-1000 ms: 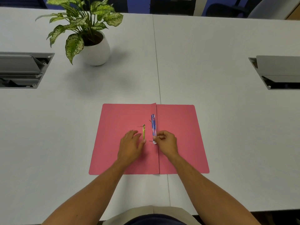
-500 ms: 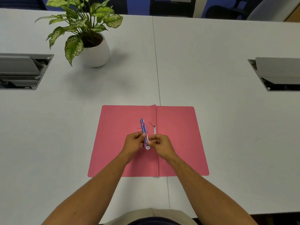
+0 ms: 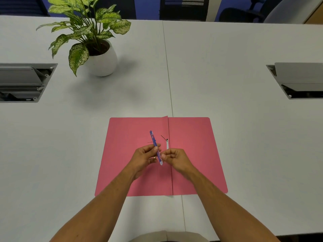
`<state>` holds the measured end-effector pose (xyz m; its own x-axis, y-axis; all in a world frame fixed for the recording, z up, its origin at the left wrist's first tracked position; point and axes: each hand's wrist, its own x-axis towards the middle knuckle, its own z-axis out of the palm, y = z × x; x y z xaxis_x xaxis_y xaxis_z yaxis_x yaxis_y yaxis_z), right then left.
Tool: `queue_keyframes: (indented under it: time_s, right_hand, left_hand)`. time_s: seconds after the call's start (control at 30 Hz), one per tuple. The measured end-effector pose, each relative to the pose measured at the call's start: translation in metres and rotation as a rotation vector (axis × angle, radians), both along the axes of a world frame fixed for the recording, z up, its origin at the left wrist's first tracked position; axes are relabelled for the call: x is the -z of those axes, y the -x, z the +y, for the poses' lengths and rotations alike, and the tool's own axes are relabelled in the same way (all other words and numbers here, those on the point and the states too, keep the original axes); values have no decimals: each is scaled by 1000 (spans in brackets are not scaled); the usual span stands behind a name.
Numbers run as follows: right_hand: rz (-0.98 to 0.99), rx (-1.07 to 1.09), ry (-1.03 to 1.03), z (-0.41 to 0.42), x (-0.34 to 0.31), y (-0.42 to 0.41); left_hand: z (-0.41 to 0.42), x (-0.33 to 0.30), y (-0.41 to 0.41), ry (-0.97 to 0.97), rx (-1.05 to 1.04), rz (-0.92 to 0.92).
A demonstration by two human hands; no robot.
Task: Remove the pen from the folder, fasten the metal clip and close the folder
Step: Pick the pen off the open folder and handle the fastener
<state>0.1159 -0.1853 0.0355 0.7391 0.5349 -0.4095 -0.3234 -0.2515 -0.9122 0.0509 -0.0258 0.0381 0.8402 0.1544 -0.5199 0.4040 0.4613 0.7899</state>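
A pink folder (image 3: 192,154) lies open and flat on the white table, near the front edge. Above its left half I hold a blue patterned pen (image 3: 153,138), pointing away from me. My left hand (image 3: 145,158) pinches the pen's middle between thumb and fingers. My right hand (image 3: 176,158) is curled, its fingertips touching the pen's near end. Beside the crease, the clip's white strip (image 3: 167,145) lies with a thin metal prong (image 3: 163,137) sticking up. A small gold piece (image 3: 154,157) shows inside my left hand.
A potted plant in a white pot (image 3: 103,62) stands at the back left. Two grey cable boxes are set into the table, one at the far left (image 3: 22,82) and one at the far right (image 3: 297,81). A seam (image 3: 167,67) runs down the table's middle.
The pen left the crease and moved left, carried by my right hand. My left hand rose off the left page and took hold of the pen. The gold bar no longer lies on the page.
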Motion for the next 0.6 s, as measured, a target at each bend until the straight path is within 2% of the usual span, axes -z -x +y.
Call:
queue_keyframes:
  time_s: [0.1, 0.23, 0.6]
  right_hand:
    - [-175, 69, 175, -2, 10, -1]
    - [-269, -88, 310, -4, 17, 1]
    - [-381, -144, 377, -1, 20, 3]
  left_hand:
    - [1, 3, 0, -44, -64, 24]
    - [0, 11, 1, -79, -139, 63]
    - [-10, 24, -5, -148, -142, 122]
